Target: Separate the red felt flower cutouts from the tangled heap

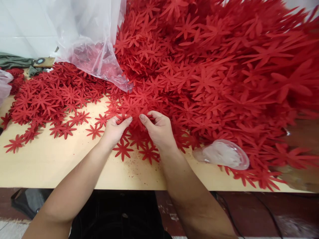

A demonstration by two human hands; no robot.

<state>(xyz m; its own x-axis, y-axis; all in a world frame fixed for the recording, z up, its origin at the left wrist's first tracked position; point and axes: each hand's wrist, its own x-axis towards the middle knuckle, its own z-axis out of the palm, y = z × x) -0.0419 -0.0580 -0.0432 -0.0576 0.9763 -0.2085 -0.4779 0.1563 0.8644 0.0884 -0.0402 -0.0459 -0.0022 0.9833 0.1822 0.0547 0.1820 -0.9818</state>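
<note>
My left hand point(115, 127) is closed, thumb against the fingers, pinching a red flower-shaped cutout point(135, 119) by one side. On its other side my right hand point(159, 127) grips it the same way. The outline of the held piece blends into the red behind it. Just below my hands, a flat red flower cutout point(123, 150) with narrow petals lies on the table. Another cutout point(149, 153) rests under my right wrist. A big heap of the same red cutouts point(199, 79) rises behind my hands and to the right.
A lower pile of red cutouts point(50, 93) spreads at the left. A clear plastic bag point(97, 59) hangs over the back. At the right stands a tilted clear plastic cup point(224, 154). Red crumbs dot the pale table point(82, 166) near its front edge.
</note>
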